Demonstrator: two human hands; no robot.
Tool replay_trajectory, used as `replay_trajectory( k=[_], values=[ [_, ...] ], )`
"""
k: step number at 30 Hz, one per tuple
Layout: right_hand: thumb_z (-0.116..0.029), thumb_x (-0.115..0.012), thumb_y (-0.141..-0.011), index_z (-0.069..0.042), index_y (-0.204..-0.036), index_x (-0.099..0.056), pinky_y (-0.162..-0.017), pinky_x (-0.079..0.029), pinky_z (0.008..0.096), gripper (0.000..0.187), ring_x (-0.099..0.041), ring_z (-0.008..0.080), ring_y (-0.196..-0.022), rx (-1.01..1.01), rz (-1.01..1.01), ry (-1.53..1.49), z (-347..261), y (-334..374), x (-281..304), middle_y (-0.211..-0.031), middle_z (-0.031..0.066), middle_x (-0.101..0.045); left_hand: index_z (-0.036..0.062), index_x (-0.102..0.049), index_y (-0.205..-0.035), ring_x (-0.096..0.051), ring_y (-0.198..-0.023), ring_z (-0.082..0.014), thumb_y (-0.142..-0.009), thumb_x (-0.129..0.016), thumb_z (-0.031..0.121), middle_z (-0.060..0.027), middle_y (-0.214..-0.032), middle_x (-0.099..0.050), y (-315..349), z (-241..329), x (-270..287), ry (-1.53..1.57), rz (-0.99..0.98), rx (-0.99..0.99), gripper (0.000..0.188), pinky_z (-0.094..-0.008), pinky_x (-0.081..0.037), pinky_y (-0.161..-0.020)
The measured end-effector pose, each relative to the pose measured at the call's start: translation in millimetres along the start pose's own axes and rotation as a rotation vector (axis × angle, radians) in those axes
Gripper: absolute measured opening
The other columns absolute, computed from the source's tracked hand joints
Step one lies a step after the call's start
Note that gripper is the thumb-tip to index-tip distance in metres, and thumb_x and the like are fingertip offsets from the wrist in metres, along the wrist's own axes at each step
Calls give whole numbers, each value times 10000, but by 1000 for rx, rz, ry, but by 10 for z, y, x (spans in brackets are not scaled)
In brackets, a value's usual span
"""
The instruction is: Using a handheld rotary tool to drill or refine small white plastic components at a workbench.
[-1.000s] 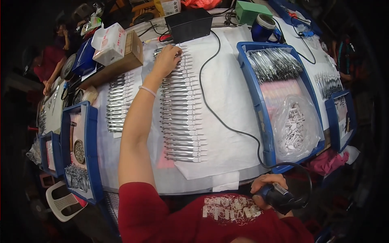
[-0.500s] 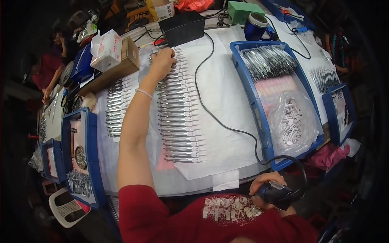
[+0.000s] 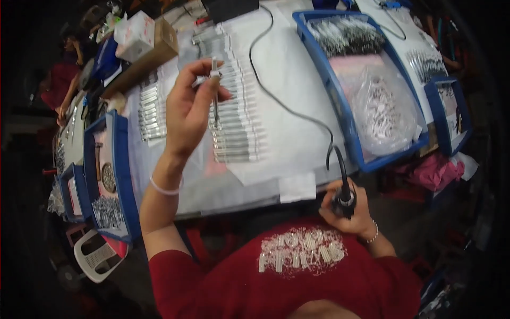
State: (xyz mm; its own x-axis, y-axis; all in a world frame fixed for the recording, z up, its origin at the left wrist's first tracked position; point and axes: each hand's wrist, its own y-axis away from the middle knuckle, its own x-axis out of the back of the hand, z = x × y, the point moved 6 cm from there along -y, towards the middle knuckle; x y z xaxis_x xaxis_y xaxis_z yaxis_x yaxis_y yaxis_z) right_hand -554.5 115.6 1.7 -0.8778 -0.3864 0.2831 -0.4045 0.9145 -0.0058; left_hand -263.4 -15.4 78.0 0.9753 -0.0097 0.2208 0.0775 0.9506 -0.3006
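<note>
Raised above the white-covered table, my left hand [image 3: 187, 111] pinches a slim metal piece [image 3: 215, 69] between thumb and fingers; it stands nearly upright, and its exact kind is unclear. Below and beside that hand runs a long row of similar slim metal pieces with pale ends [image 3: 236, 130], laid side by side. My right hand [image 3: 360, 212], close to my body past the table's front edge, grips a black corded hand tool [image 3: 344, 201]. The tool's working tip cannot be made out. Its black cord [image 3: 297, 114] loops up and across the table.
A large blue tray [image 3: 348, 138] at right holds metal pieces and a clear bag of small white parts [image 3: 380, 109]. Another blue tray [image 3: 121, 175] stands at left near a shorter row of pieces [image 3: 151, 111]. A tissue pack [image 3: 134, 37] sits far left; a white stool [image 3: 98, 258] is below.
My left hand has lifted from the row's far end and come nearer with a slim metal piece in it. My right hand and the tool have turned and risen in view; the view has tilted.
</note>
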Motion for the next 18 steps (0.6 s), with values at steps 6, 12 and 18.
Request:
replay_trajectory(
  k=[6, 12, 18],
  values=[
    [-45, -768, -687, -21, -1014, -573, -666, -492, 224, 381, -615, 68, -704, -147, -8, 19, 141, 69, -149, -848, 40, -698, 86, -423, -1284, -495, -535, -68, -989, -491, 164, -56, -765, -584, 1457, -173, -538, 395, -135, 562, 312, -162, -362, -470],
    [-41, -762, -696, -14, -1043, -573, -712, -503, 243, 395, -620, 73, -740, -209, -39, 46, 300, 153, -268, -926, 57, -714, 13, -428, -1329, -572, -665, -94, -976, -501, 86, -43, -820, -587, 2267, -490, -1116, 637, -140, 863, 367, -208, -483, -621],
    [-45, -761, -704, -8, -1030, -580, -771, -514, 271, 375, -666, 116, -842, -278, -82, 90, 361, 149, -332, -952, 83, -716, -11, -565, -1187, -585, -601, -87, -989, -505, 178, -46, -749, -614, 2642, -566, -1523, 932, -178, 1007, 280, -195, -470, -549]
  ],
)
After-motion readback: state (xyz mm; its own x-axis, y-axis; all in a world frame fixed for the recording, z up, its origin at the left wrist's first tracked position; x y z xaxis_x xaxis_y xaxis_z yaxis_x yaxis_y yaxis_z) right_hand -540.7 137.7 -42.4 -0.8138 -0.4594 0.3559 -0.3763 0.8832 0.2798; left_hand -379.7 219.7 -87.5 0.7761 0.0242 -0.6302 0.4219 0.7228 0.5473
